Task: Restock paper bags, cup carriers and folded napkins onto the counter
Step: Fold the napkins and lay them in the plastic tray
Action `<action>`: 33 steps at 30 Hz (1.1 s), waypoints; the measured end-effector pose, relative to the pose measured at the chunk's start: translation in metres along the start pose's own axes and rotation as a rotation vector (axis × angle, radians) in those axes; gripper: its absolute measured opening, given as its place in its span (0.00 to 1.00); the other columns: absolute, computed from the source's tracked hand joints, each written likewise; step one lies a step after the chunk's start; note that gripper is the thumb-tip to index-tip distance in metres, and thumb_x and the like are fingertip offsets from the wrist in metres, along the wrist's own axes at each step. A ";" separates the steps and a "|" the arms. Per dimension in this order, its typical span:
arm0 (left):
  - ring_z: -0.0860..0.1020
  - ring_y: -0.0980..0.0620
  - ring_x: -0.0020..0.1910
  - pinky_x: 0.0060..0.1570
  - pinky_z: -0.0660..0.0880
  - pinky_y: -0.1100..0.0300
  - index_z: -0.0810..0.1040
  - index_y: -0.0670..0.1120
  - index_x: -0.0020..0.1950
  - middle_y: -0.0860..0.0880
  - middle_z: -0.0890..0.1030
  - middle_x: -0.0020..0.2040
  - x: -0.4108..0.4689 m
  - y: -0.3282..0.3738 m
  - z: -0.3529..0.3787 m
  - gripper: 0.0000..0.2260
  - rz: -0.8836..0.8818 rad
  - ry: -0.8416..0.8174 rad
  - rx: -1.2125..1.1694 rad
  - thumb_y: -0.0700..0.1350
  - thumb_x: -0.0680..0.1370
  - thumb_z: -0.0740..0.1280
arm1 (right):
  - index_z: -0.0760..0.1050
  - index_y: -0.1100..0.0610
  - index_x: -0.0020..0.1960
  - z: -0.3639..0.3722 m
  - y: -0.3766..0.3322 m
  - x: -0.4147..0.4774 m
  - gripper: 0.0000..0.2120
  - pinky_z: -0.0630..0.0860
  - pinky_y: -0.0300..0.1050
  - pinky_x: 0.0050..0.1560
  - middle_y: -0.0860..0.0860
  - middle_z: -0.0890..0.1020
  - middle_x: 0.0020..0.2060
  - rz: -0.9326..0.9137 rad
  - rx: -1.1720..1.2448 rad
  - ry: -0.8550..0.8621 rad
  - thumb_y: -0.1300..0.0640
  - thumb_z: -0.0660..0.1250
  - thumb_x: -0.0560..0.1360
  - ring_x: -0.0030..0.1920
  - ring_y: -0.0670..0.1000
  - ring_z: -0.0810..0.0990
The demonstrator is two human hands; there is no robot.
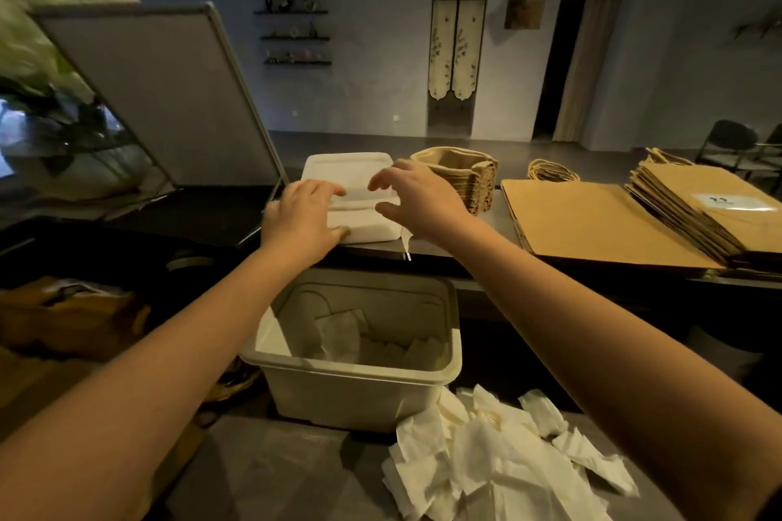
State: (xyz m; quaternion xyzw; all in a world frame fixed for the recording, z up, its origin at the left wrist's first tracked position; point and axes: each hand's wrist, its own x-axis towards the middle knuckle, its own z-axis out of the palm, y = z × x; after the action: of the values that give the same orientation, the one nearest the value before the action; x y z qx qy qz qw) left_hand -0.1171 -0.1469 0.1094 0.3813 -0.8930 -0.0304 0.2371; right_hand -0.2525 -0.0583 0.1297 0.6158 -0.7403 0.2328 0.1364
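paper bags (pixel 592 220) tan | napkins (pixel 499 461) white | bin (pixel 359 389) cream

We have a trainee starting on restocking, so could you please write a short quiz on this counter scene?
1. True or false: the cup carriers stand between the white lid and the paper bags.
2. Where does the loose heap of napkins lie? A) on the counter B) below the counter, right of the bin C) on a chair
3. Fill in: the left hand rests on the white ____.
Key: 1 true; 2 B; 3 lid.
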 end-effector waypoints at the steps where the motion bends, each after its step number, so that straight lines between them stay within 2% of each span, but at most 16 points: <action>1: 0.64 0.47 0.68 0.63 0.65 0.48 0.66 0.53 0.69 0.50 0.68 0.69 0.004 -0.002 0.003 0.24 0.000 -0.042 0.014 0.51 0.75 0.68 | 0.72 0.52 0.64 0.004 -0.001 0.004 0.16 0.70 0.42 0.57 0.50 0.72 0.64 -0.025 -0.049 -0.008 0.54 0.64 0.76 0.62 0.49 0.71; 3: 0.66 0.46 0.65 0.57 0.69 0.48 0.65 0.53 0.69 0.49 0.70 0.67 0.011 -0.004 0.010 0.23 -0.004 -0.079 0.062 0.51 0.76 0.67 | 0.70 0.52 0.66 0.013 -0.001 0.012 0.18 0.71 0.45 0.59 0.51 0.72 0.65 -0.067 -0.120 -0.043 0.56 0.64 0.77 0.64 0.51 0.71; 6: 0.71 0.43 0.59 0.49 0.72 0.50 0.70 0.52 0.66 0.44 0.73 0.61 0.018 -0.007 0.012 0.16 -0.012 -0.062 0.162 0.49 0.78 0.64 | 0.70 0.52 0.66 0.028 0.003 0.020 0.17 0.75 0.45 0.54 0.52 0.76 0.61 -0.086 -0.197 -0.101 0.58 0.62 0.78 0.57 0.52 0.77; 9: 0.73 0.43 0.51 0.46 0.73 0.51 0.76 0.50 0.58 0.42 0.75 0.56 0.022 -0.010 0.013 0.09 -0.002 -0.038 0.100 0.47 0.78 0.64 | 0.71 0.53 0.64 0.036 0.008 0.023 0.15 0.76 0.45 0.50 0.53 0.80 0.55 -0.072 -0.234 -0.090 0.60 0.61 0.78 0.52 0.53 0.80; 12: 0.70 0.47 0.44 0.42 0.71 0.53 0.77 0.49 0.53 0.44 0.74 0.52 0.021 -0.012 0.010 0.06 0.022 -0.020 0.037 0.45 0.77 0.66 | 0.72 0.53 0.63 0.037 0.008 0.023 0.14 0.76 0.44 0.49 0.53 0.80 0.53 -0.094 -0.218 -0.064 0.60 0.62 0.78 0.50 0.53 0.80; 16: 0.70 0.48 0.43 0.41 0.70 0.55 0.77 0.48 0.50 0.46 0.71 0.48 0.010 -0.016 -0.001 0.04 0.064 0.012 -0.003 0.44 0.77 0.66 | 0.73 0.52 0.62 0.030 0.002 0.016 0.13 0.75 0.43 0.50 0.52 0.81 0.53 -0.115 -0.187 -0.041 0.58 0.61 0.78 0.49 0.52 0.80; 19: 0.70 0.47 0.43 0.40 0.70 0.54 0.77 0.48 0.48 0.46 0.71 0.46 -0.007 -0.019 -0.011 0.02 0.091 0.029 -0.013 0.44 0.77 0.66 | 0.74 0.52 0.61 0.016 -0.009 0.003 0.13 0.74 0.41 0.47 0.52 0.81 0.52 -0.151 -0.159 -0.052 0.53 0.60 0.79 0.49 0.51 0.80; 22: 0.70 0.47 0.43 0.41 0.68 0.55 0.75 0.49 0.48 0.47 0.70 0.46 -0.033 -0.025 -0.022 0.02 0.101 0.011 -0.024 0.45 0.76 0.66 | 0.77 0.56 0.57 -0.001 -0.020 -0.014 0.17 0.76 0.43 0.49 0.52 0.82 0.49 -0.151 -0.001 -0.094 0.47 0.57 0.79 0.47 0.50 0.80; 24: 0.72 0.47 0.46 0.41 0.67 0.56 0.75 0.50 0.48 0.47 0.71 0.46 -0.051 -0.030 -0.027 0.02 0.111 0.005 -0.041 0.46 0.76 0.67 | 0.78 0.58 0.56 -0.008 -0.025 -0.024 0.18 0.77 0.45 0.51 0.53 0.82 0.49 -0.139 0.096 -0.071 0.47 0.56 0.80 0.47 0.50 0.80; 27: 0.70 0.51 0.49 0.43 0.67 0.56 0.73 0.51 0.45 0.50 0.73 0.46 -0.081 -0.035 -0.037 0.04 0.144 0.002 -0.075 0.45 0.75 0.68 | 0.77 0.57 0.59 -0.016 -0.030 -0.032 0.18 0.71 0.38 0.51 0.52 0.80 0.56 -0.105 0.174 -0.038 0.47 0.56 0.79 0.53 0.48 0.78; 29: 0.68 0.54 0.48 0.44 0.67 0.57 0.75 0.49 0.47 0.51 0.73 0.45 -0.099 -0.038 -0.046 0.03 0.163 0.000 -0.077 0.44 0.75 0.68 | 0.76 0.56 0.60 -0.019 -0.031 -0.036 0.16 0.69 0.36 0.52 0.51 0.79 0.57 -0.101 0.164 0.009 0.48 0.58 0.79 0.55 0.47 0.76; 33: 0.67 0.56 0.47 0.46 0.68 0.59 0.77 0.47 0.50 0.55 0.70 0.44 -0.131 -0.052 -0.060 0.06 0.220 -0.055 -0.043 0.41 0.74 0.69 | 0.74 0.53 0.61 -0.023 -0.034 -0.044 0.14 0.69 0.42 0.59 0.51 0.75 0.61 -0.114 0.101 0.087 0.50 0.61 0.78 0.60 0.50 0.72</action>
State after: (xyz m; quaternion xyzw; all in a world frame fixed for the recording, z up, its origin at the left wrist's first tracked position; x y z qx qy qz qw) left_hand 0.0222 -0.0850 0.0981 0.2750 -0.9347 -0.0337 0.2226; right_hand -0.2119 -0.0141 0.1337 0.6522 -0.6848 0.2883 0.1499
